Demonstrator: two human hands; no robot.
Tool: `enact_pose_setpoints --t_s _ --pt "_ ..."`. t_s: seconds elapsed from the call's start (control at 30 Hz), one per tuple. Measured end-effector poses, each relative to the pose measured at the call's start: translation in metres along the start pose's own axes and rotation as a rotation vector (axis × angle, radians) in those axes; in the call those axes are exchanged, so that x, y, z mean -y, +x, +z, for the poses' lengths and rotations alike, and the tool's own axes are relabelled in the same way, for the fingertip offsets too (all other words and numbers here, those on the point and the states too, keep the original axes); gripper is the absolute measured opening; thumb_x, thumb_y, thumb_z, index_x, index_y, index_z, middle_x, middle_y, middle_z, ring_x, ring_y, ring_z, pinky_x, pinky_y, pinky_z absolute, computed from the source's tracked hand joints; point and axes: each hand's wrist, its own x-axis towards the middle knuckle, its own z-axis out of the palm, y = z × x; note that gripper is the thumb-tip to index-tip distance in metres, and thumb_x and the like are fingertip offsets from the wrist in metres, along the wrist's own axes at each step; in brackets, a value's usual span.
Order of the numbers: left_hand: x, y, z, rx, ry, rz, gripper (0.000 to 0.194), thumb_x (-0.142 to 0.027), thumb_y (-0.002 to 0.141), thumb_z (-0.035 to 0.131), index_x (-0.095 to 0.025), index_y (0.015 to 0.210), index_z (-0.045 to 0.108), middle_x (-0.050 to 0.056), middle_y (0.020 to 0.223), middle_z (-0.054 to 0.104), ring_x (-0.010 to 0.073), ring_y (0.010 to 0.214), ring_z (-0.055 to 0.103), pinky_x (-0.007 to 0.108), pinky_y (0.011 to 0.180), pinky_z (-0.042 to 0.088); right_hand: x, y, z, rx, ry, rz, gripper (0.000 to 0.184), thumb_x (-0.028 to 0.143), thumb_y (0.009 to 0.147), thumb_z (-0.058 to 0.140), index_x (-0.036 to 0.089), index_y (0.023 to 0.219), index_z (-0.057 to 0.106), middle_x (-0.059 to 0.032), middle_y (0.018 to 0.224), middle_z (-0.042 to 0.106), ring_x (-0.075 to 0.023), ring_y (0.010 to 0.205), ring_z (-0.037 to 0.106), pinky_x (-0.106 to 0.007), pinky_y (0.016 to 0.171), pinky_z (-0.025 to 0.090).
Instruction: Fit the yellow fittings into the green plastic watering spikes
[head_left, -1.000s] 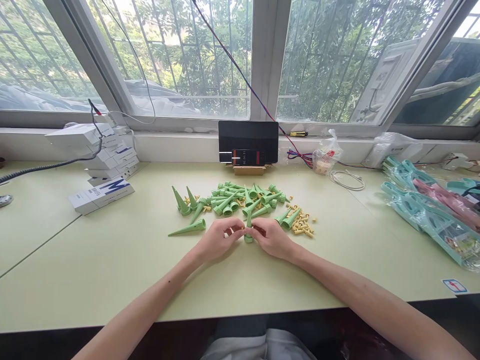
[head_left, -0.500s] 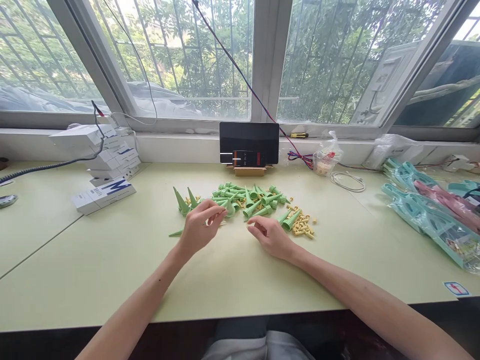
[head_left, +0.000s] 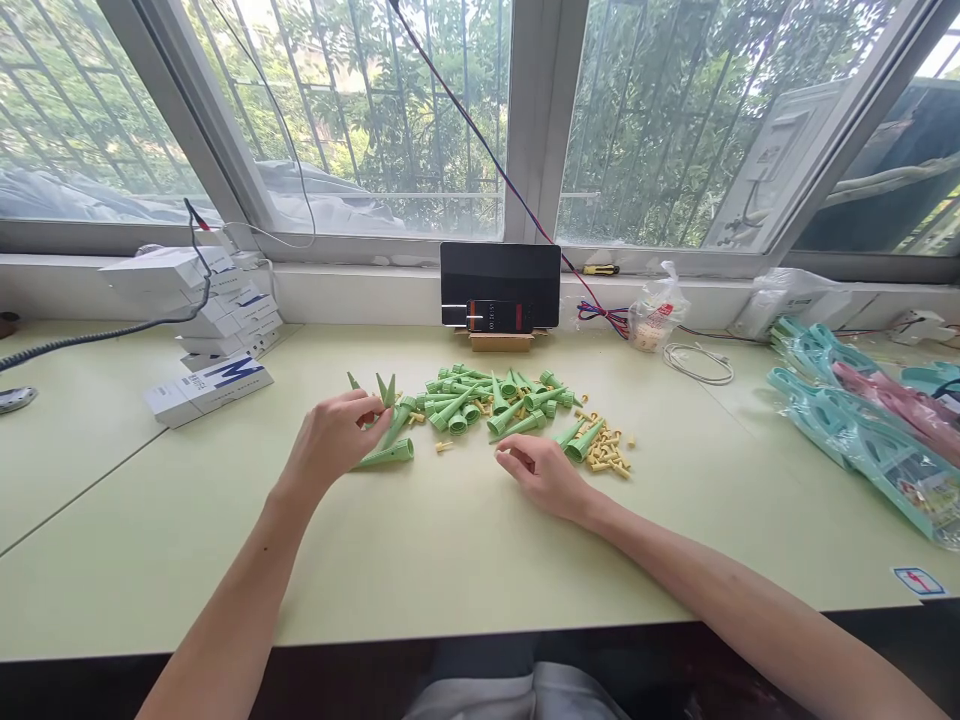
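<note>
My left hand [head_left: 330, 440] is at the left of the parts, its fingers closed on a green plastic cone spike [head_left: 390, 390] held point up. Another upright spike's tip shows just beside it, and one more pokes up behind the hand. Under the fingers lies a green cone [head_left: 390, 454] on its side, partly covered. My right hand [head_left: 544, 476] rests on the table with thumb and forefinger curled together; whatever may be between them is too small to tell. Close to it are two green cones [head_left: 583, 440] and a pile of small yellow pegs [head_left: 609, 452]. A single yellow peg [head_left: 444, 447] lies between the hands.
A heap of green cones and caps [head_left: 495, 395] spreads across the middle. Behind it, a phone [head_left: 499, 316] leans on a black screen [head_left: 525, 270]. White boxes [head_left: 210, 388] stand left; bagged teal plastic items [head_left: 847, 430] lie right, near a coiled cable [head_left: 697, 364].
My left hand has carried the green cone from the front middle to the left group. A yellow peg now shows alone on the table. My right hand has stayed in place.
</note>
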Motion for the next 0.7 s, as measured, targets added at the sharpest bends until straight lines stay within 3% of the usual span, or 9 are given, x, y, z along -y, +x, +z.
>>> enact_pose_setpoints --t_s 0.13,0.33,0.7 --pt "-0.0014 -0.0007 -0.0037 0.157 0.122 -0.116 0.030 -0.032 0.085 0.050 -0.018 0.058 0.055 0.001 0.063 0.056 0.0116 0.052 0.042 0.025 0.051 0.031 -0.0017 0.0000 0.0005 -0.002 -0.005 -0.009 0.025 0.034 0.097 0.050 0.015 0.094 0.066 0.0024 0.064 0.051 -0.0114 0.058 0.042 -0.025 0.059 0.034" --pt "0.0005 -0.0006 -0.0024 0.302 0.157 -0.182 0.031 -0.035 0.085 0.046 -0.020 0.060 0.056 0.003 0.061 0.058 0.0156 0.055 0.046 0.027 0.052 0.030 -0.0037 0.0002 0.0010 0.000 -0.008 -0.014 0.025 0.034 0.097 0.050 0.016 0.094 0.066 0.0024 0.064 0.051 -0.0113 0.058 0.042 -0.024 0.058 0.033" --pt "-0.0028 -0.0019 -0.0009 0.358 0.116 -0.202 0.033 -0.038 0.084 0.048 -0.021 0.056 0.050 0.003 0.053 0.052 0.0164 0.052 0.043 0.028 0.053 0.029 -0.0047 0.0001 0.0013 0.004 -0.012 -0.012 0.024 0.034 0.097 0.050 0.016 0.094 0.065 0.0029 0.064 0.050 -0.0110 0.058 0.043 -0.024 0.057 0.033"
